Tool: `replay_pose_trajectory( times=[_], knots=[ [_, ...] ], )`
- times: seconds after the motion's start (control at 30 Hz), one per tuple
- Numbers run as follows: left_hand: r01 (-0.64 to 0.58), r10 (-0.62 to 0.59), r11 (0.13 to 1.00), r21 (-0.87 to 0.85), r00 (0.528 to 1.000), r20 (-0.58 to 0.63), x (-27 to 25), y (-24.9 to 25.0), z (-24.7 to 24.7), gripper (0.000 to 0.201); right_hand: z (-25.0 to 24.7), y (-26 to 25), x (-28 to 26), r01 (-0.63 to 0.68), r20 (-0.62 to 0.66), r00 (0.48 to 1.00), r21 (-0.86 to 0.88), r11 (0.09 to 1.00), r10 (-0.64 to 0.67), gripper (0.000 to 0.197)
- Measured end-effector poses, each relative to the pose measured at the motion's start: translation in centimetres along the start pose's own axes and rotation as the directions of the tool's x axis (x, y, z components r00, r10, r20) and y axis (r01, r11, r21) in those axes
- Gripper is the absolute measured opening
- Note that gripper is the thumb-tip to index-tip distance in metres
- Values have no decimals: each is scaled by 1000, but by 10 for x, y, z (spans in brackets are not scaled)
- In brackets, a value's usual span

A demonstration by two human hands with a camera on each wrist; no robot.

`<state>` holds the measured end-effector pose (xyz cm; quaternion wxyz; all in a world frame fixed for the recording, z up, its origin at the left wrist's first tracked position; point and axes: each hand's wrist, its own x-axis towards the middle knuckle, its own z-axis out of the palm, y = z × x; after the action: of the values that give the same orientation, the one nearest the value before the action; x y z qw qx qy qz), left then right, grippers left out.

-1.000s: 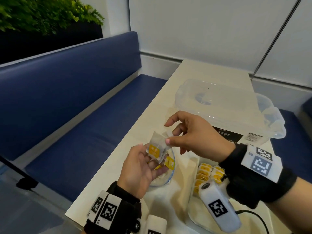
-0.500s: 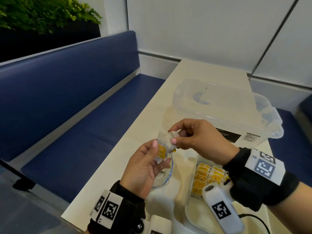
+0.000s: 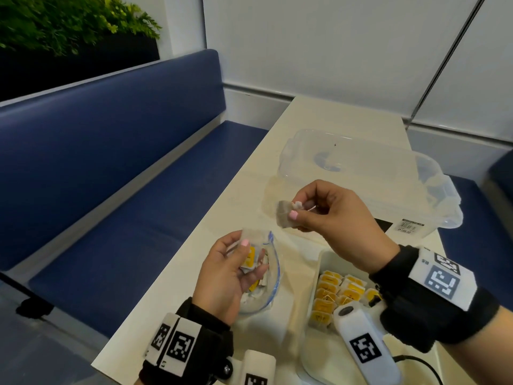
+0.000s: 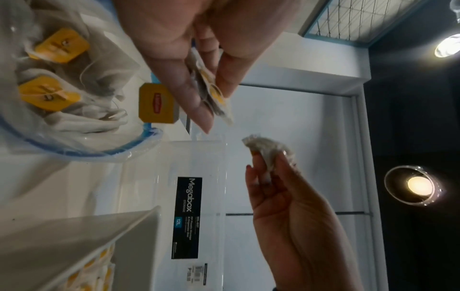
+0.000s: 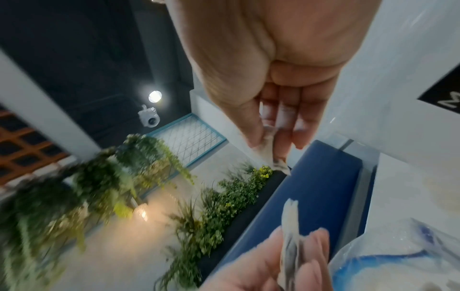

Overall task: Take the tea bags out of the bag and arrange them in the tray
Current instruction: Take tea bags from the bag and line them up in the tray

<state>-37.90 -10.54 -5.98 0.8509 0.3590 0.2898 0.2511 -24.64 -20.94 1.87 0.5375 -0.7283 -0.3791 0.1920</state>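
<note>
My right hand [image 3: 319,215] pinches one tea bag [image 3: 284,217] between thumb and fingers, raised above the table in front of the clear box. That tea bag [image 4: 267,149] also shows in the left wrist view. My left hand [image 3: 236,262] holds a small stack of tea bags [image 3: 251,258] with yellow tags between thumb and fingers, just above the clear zip bag [image 3: 270,276]. The zip bag [image 4: 62,94] lies open on the table with more tea bags inside. The white tray [image 3: 322,262] at lower right holds rows of yellow-tagged tea bags [image 3: 333,290].
A large clear storage box [image 3: 369,173] with a black label stands behind the tray. The cream table [image 3: 319,115] runs along a blue bench [image 3: 111,162] on the left; its left edge is close to the zip bag. A plant [image 3: 69,20] sits behind the bench.
My right hand has pulled one tea bag away from the stack and moved up and to the right. The left hand stays over the zip bag with the remaining tea bags.
</note>
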Motion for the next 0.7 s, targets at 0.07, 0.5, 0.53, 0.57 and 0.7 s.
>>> replay_pose_trajectory(
  times=[0.07, 0.5, 0.53, 0.57, 0.7],
  knots=[
    [39, -42, 998, 47, 997, 71, -1, -2, 5, 14, 5, -2, -2, 77, 13, 997, -18, 997, -77, 21],
    [122, -141, 988, 91, 959, 248, -3, -1, 17, 25, 5, -3, -16, 469, 116, 872, -479, 742, -476, 14],
    [119, -140, 989, 93, 955, 260, -4, -1, 18, 25, 6, -3, -19, 500, 209, 859, -547, 672, -468, 13],
    [113, -136, 989, 97, 953, 273, -4, 0, 19, 26, 7, -2, -22, 517, 279, 852, -586, 624, -444, 13],
    [118, -139, 989, 85, 941, 308, -3, 4, 21, 29, 5, -4, -30, 447, 283, 894, -611, 654, -347, 16]
  ],
)
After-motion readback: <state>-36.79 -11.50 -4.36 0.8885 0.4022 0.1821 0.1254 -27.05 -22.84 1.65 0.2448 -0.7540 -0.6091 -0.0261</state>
